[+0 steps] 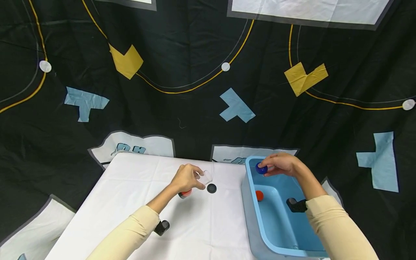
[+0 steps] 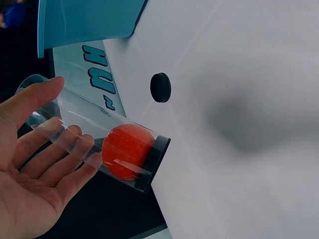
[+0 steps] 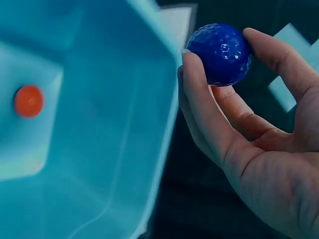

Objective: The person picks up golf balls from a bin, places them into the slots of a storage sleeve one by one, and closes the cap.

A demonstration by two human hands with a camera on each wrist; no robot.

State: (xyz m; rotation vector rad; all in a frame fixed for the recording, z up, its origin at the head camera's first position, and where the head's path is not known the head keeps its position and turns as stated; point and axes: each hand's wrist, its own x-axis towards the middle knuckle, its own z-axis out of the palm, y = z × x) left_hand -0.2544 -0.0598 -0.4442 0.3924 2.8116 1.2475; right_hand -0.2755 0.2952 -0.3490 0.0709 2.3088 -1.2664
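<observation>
My left hand (image 1: 188,177) grips a clear plastic tube (image 2: 82,112) near its open-looking end, tilted above the white table. A red-orange ball (image 2: 127,152) sits inside the tube against its black end cap (image 2: 158,162). On the table close by lies a round black lid (image 1: 211,188). My right hand (image 1: 280,163) pinches a dimpled blue golf ball (image 3: 220,55) between thumb and fingertips, over the far end of a light blue bin (image 1: 279,231). Inside that bin rests an orange ball (image 1: 259,195).
The white-covered table (image 1: 107,209) extends left of the bin. Behind it hangs a black cloth (image 1: 195,122) with blue and yellow tape pieces. The bin's tall walls stand at the table's right side.
</observation>
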